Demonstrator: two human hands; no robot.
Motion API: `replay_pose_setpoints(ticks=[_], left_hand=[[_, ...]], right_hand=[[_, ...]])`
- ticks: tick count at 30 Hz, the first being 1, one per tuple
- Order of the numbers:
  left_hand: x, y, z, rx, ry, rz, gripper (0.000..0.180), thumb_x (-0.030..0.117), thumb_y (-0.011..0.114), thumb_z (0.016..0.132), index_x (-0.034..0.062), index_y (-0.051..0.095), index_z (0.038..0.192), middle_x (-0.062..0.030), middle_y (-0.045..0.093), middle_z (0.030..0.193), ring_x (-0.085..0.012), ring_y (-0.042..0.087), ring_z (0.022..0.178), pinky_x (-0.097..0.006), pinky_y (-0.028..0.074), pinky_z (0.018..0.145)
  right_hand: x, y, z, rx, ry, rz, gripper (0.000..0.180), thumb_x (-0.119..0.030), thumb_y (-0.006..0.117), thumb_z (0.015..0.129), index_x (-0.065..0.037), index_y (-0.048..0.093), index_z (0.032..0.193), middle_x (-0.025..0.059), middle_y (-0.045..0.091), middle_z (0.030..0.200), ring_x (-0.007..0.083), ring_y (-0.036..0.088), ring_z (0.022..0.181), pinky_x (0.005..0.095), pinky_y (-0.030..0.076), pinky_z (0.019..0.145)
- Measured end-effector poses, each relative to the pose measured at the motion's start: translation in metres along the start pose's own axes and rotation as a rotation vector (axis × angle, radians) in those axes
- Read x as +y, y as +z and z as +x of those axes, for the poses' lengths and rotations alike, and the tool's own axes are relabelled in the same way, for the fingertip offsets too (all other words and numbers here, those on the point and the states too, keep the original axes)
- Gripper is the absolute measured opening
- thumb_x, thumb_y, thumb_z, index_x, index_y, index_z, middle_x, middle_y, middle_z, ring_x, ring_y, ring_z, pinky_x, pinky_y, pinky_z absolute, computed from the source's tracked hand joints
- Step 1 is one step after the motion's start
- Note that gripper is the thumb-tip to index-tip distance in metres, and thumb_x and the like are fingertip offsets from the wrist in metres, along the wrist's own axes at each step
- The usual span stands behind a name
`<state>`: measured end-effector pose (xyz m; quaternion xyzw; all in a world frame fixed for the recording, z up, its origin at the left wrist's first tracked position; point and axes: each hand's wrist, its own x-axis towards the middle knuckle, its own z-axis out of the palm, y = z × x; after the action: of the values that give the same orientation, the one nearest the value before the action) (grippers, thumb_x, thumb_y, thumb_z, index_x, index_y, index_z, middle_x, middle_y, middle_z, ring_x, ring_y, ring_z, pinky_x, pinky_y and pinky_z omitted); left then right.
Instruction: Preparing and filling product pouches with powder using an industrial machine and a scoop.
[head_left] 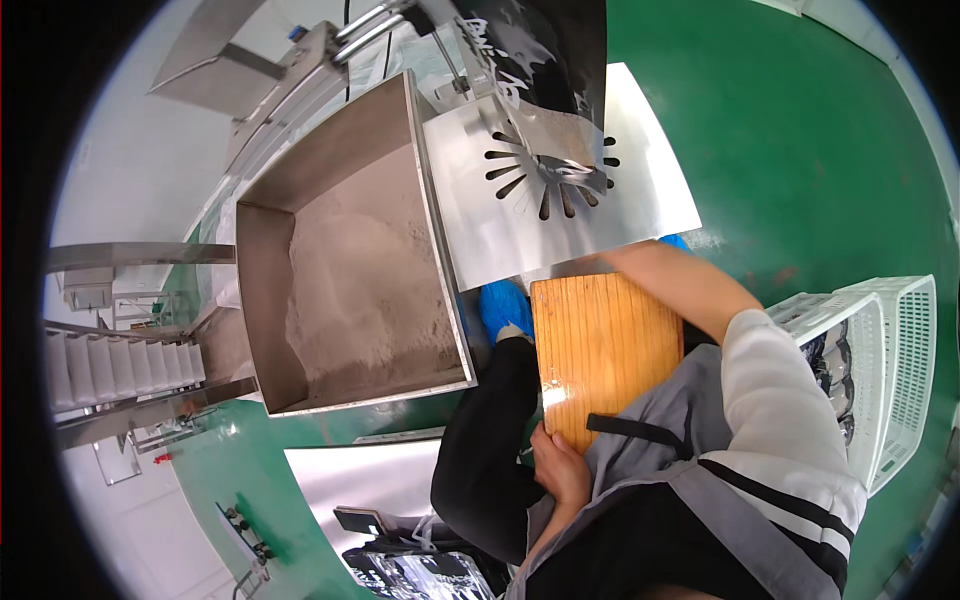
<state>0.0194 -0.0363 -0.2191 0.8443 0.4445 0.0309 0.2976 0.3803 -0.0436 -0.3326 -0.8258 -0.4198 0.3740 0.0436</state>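
Note:
A varnished wooden slab [608,345], perhaps a stool seat, lies in front of my body between my legs. My left hand [562,466] is closed on its near left corner, fingers partly under the edge. My right arm reaches across to the slab's far edge, where my right hand [598,264] is blurred and largely hidden beneath the rim of a steel plate [465,215]. That plate has a ring of slots, and a dark printed plastic bag [560,60] hangs down over it from a metal frame [480,75].
To the left stands a large steel tray [445,270] of greyish-brown powder [350,260]. White baskets [905,370] holding dark packages stand at the right. At lower left, a phone [360,520] and black printed bags [425,575] rest by a pale metal surface [350,470]. The floor [760,130] is green.

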Motion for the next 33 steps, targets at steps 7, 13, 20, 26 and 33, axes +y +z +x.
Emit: replay_pose_setpoints(ticks=[7, 13, 20, 26, 33], left_hand=[[0.010, -0.004, -0.004, 0.013, 0.045, 0.001, 0.037, 0.014, 0.044, 0.092, -0.0057, 0.042, 0.123, -0.0249, 0.049, 0.116, -0.0424, 0.047, 0.108, -0.047, 0.040, 0.089], [0.064, -0.054, -0.012, 0.128, 0.452, -0.247, 0.047, -0.001, 0.050, 0.085, -0.0066, 0.036, 0.130, -0.0272, 0.034, 0.134, -0.0439, 0.036, 0.124, -0.044, 0.036, 0.100], [0.125, -0.104, -0.059, -0.381, 0.886, -0.354, 0.045, 0.023, 0.056, 0.089, -0.0044, 0.046, 0.123, -0.0237, 0.050, 0.125, -0.0404, 0.045, 0.118, -0.042, 0.038, 0.098], [0.091, -0.164, -0.065, -0.707, 0.396, -1.265, 0.064, 0.042, 0.039, 0.097, -0.0054, 0.025, 0.139, -0.0170, 0.035, 0.141, -0.0247, 0.031, 0.132, -0.033, 0.022, 0.108], [-0.006, -0.362, 0.082, 0.136, 0.311, -2.328, 0.080, 0.063, 0.042, 0.088, -0.0003, 0.028, 0.134, -0.0159, 0.038, 0.135, -0.0252, 0.036, 0.126, -0.042, 0.028, 0.107]], right_hand=[[0.178, -0.057, -0.118, -0.027, 0.449, -0.577, 0.044, -0.036, 0.054, 0.086, -0.013, 0.055, 0.123, 0.0081, 0.062, 0.115, 0.0258, 0.058, 0.108, 0.0383, 0.043, 0.093], [0.066, -0.160, -0.305, 0.878, -0.420, 2.306, 0.030, -0.029, 0.039, 0.098, -0.005, 0.056, 0.105, 0.0057, 0.063, 0.094, 0.0171, 0.057, 0.084, 0.0304, 0.047, 0.076], [-0.160, -0.196, -0.396, 0.065, -1.929, 2.463, 0.027, -0.023, 0.041, 0.096, -0.005, 0.060, 0.089, 0.0054, 0.061, 0.077, 0.0161, 0.053, 0.067, 0.0276, 0.043, 0.064], [-0.346, -0.229, -0.322, 0.463, -1.859, 1.687, 0.028, -0.028, 0.051, 0.092, -0.002, 0.062, 0.088, 0.0018, 0.058, 0.069, 0.0153, 0.056, 0.064, 0.0300, 0.045, 0.061], [-0.527, -0.140, -0.112, 1.469, -1.340, -0.094, 0.012, -0.027, 0.062, 0.079, -0.016, 0.063, 0.076, 0.0008, 0.062, 0.072, 0.0239, 0.061, 0.073, 0.0381, 0.047, 0.060]])
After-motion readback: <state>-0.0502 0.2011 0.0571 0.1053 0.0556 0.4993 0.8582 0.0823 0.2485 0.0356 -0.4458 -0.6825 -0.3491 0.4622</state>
